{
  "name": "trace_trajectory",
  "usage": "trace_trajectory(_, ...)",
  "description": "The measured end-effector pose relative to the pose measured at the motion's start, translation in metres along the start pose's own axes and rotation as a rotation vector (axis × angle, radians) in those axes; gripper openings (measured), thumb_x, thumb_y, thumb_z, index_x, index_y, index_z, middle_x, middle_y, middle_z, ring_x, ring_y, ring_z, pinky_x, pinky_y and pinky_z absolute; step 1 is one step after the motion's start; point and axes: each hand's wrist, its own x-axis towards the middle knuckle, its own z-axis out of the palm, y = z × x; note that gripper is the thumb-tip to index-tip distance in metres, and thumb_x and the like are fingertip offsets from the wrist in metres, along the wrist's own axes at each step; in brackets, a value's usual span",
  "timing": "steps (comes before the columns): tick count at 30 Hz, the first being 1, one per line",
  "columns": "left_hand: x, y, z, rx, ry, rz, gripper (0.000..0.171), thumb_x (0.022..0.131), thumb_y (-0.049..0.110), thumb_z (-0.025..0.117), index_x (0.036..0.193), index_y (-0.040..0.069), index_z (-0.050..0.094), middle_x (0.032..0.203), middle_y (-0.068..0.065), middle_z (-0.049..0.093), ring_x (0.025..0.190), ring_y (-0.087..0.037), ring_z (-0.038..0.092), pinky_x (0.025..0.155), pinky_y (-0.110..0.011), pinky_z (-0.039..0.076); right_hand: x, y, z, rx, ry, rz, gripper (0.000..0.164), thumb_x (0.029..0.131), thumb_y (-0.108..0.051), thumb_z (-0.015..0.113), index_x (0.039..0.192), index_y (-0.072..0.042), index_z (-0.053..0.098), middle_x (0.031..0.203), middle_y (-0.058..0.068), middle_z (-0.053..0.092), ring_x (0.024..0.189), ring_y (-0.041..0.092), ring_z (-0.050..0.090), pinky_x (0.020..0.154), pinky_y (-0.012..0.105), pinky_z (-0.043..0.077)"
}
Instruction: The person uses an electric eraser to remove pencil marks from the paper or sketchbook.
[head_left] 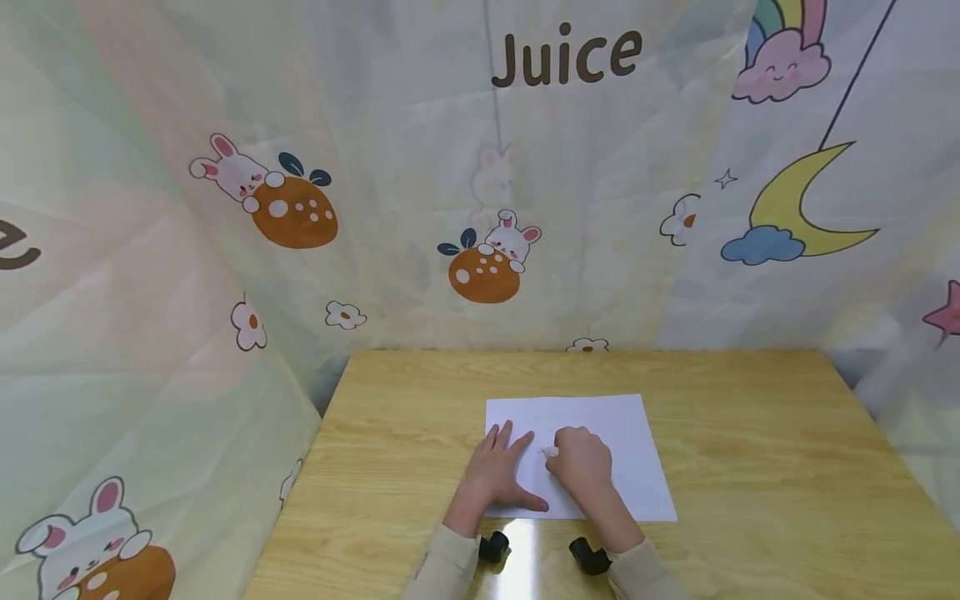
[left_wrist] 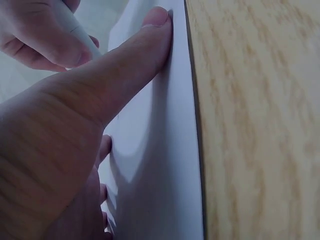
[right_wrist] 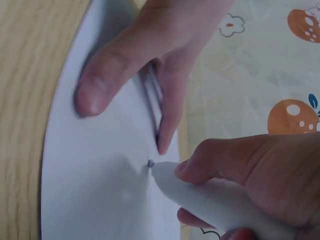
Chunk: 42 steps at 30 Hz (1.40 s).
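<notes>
A white sheet of paper (head_left: pixel 637 467) lies on the wooden table. My left hand (head_left: pixel 497 471) rests on its left part with fingers spread; in the left wrist view the thumb (left_wrist: pixel 135 55) lies near the paper's front edge. Over the middle of the sheet, my right hand (head_left: pixel 583 460) grips a thick, white, pen-shaped tool (right_wrist: pixel 210 200). Its tapered end carries a small dark tip (right_wrist: pixel 151 163), which is at the paper's surface near the left fingers. Most of the tool's rear is hidden by the right hand. The left hand holds nothing.
The wooden table (head_left: pixel 757 450) extends to both sides of the paper. A printed cloth (head_left: pixel 390 167) with rabbits and flowers hangs behind and at the sides. Black devices (head_left: pixel 588 557) sit at both wrists.
</notes>
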Motion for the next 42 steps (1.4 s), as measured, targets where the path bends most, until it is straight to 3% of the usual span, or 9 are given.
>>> trace_trajectory(9, 0.0035, -0.001, 0.0004, 0.038, -0.004, -0.004, 0.116, 0.056, 0.078, 0.075, 0.152, 0.027, 0.035, 0.159, -0.014, 0.02, 0.144, -0.036, 0.017, 0.111, -0.049, 0.027, 0.0024, -0.0012, 0.0026, 0.011, -0.007, 0.009, 0.015, 0.069, -0.015, 0.08, 0.079, -0.006, 0.072, 0.067, 0.006, 0.064, 0.054, 0.018, 0.052, 0.046, 0.04, 0.047)
trace_trajectory(24, -0.0029, -0.0024, 0.0031, -0.047, -0.011, -0.018, 0.115, 0.055, 0.074, 0.079, 0.151, 0.025, 0.037, 0.158, -0.015, 0.021, 0.144, -0.036, 0.016, 0.111, -0.051, 0.026, -0.0002, -0.0015, 0.0088, 0.021, -0.054, 0.025, 0.014, 0.069, -0.014, 0.078, 0.08, -0.006, 0.073, 0.068, 0.006, 0.065, 0.053, 0.018, 0.053, 0.045, 0.038, 0.047)
trace_trajectory(42, -0.0002, -0.0005, -0.0005, -0.027, -0.022, -0.012, 0.115, 0.056, 0.074, 0.078, 0.152, 0.026, 0.035, 0.159, -0.015, 0.02, 0.145, -0.036, 0.015, 0.111, -0.05, 0.026, 0.0015, -0.0041, 0.0061, 0.008, -0.04, 0.004, 0.013, 0.07, -0.015, 0.079, 0.077, -0.007, 0.072, 0.065, 0.005, 0.063, 0.053, 0.018, 0.053, 0.045, 0.038, 0.047)
